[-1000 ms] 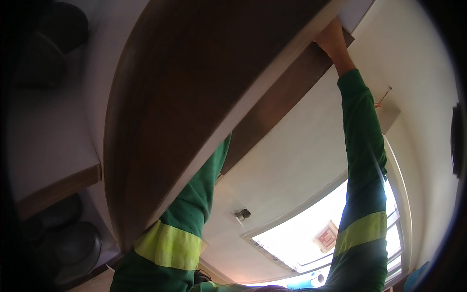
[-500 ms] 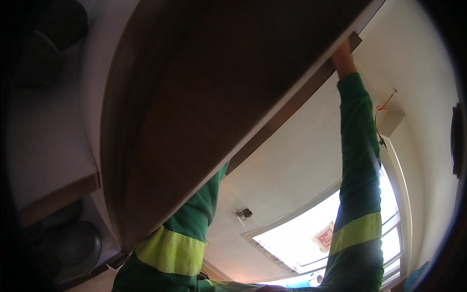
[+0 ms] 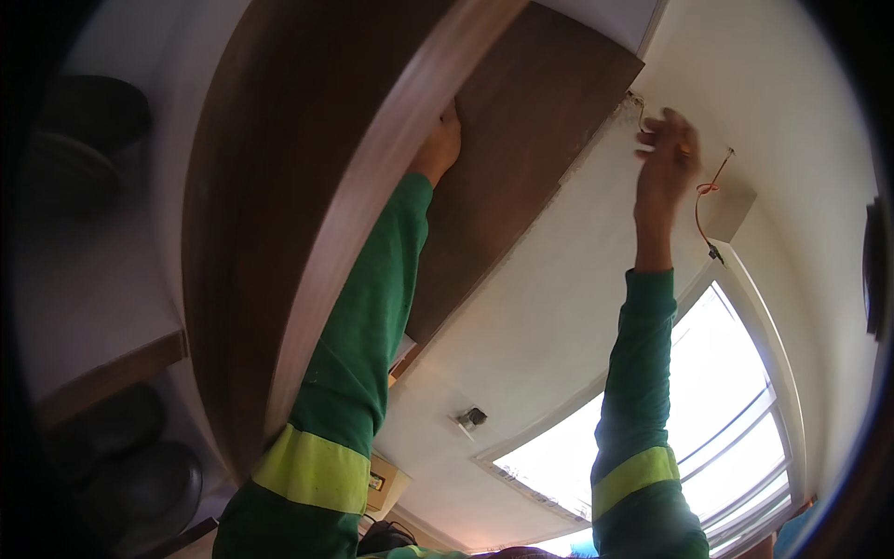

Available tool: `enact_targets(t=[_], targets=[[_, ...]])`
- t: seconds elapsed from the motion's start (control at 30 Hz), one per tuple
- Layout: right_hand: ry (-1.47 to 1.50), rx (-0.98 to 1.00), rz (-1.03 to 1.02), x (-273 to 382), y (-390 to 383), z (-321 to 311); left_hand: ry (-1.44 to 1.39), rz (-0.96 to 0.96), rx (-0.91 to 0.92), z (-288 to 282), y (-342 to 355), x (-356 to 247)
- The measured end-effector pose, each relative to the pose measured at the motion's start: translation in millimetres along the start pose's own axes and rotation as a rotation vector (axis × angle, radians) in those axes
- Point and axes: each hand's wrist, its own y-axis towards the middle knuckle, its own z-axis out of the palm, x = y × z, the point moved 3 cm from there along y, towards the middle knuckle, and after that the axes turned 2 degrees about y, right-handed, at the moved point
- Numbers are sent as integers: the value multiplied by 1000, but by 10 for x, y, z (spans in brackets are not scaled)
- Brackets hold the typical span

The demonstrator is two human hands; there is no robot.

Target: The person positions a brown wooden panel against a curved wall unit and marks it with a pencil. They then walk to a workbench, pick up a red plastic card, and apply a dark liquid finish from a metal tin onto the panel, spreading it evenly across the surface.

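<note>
A dark brown wooden panel [image 3: 251,214], which looks like a cupboard door, fills the left half of the view, with its paler edge [image 3: 358,186] turned toward me. My left hand [image 3: 440,147] is raised just behind that edge, against or close to a second brown wooden panel [image 3: 521,130]; its fingers are hidden by the edge. Up at the right, my right hand [image 3: 668,154] is in the air near the wall, fingers apart and slightly curled, somewhat blurred, with nothing seen in it. Both sleeves are green with yellow bands.
Dark rounded pans or lids [image 3: 144,494] stand on shelves at the far left. An orange wire [image 3: 700,200] hangs from the wall right of my right hand. A bright window [image 3: 731,373] is at the lower right, and a small fitting [image 3: 471,418] sits on the pale surface.
The door-like panel has swung left, showing its edge, the second panel and my left hand. My right hand has left the panel's upper corner and come down into the open.
</note>
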Motion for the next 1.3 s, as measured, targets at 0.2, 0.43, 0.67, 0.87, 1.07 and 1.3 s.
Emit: enact_targets(t=[0.2,0.43,0.67,0.87,1.07,1.3], targets=[[23,231,181,-297,-111,585,-63,22,-31,-162,104,0],[-82,134,122,-276,-117,809,17,141,-26,-358,-4,170],[-20,113,143,-307,-176,767,248,-128,345,-1013,-1368,88],[-14,31,96,-257,-291,860,563,-125,887,-1367,-1632,-254],[95,-55,85,-245,-409,952,646,-111,963,-1370,-1747,-343],[170,-73,146,-186,-414,930,421,-250,840,-1146,-1436,-221]])
